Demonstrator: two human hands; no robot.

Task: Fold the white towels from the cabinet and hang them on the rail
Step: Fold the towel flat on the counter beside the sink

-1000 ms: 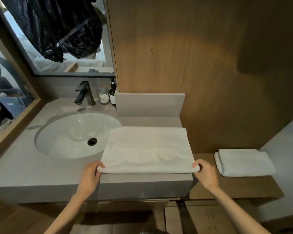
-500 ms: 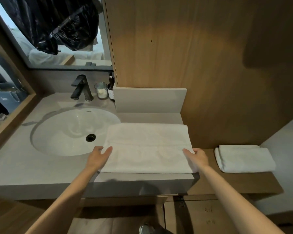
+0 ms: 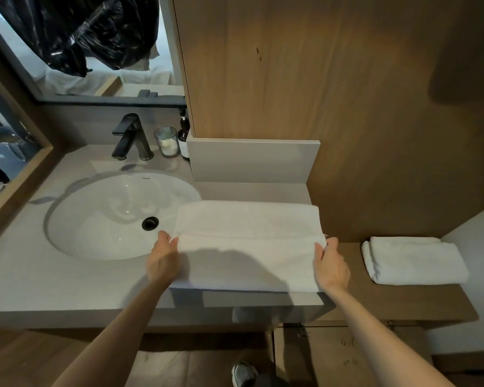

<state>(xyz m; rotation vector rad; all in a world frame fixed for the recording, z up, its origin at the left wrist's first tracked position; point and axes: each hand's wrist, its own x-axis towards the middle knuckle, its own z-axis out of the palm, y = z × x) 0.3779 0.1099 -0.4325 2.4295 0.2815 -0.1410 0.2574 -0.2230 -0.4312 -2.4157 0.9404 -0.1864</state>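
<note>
Left hand (image 3: 164, 259) and right hand (image 3: 331, 268) pinch the towel (image 3: 249, 236) at its side edges; the fingers underneath are hidden by cloth, and the layer count can't be told. Both forearms run off the bottom edge. The shoe (image 3: 243, 374) is cut by the bottom edge, toe only. The bottle (image 3: 184, 141) is half hidden behind the wood panel (image 3: 263, 65), label too small to read. The black bag (image 3: 95, 29) is cut off at the top. The sink (image 3: 95, 219) logo is unreadable.
</note>
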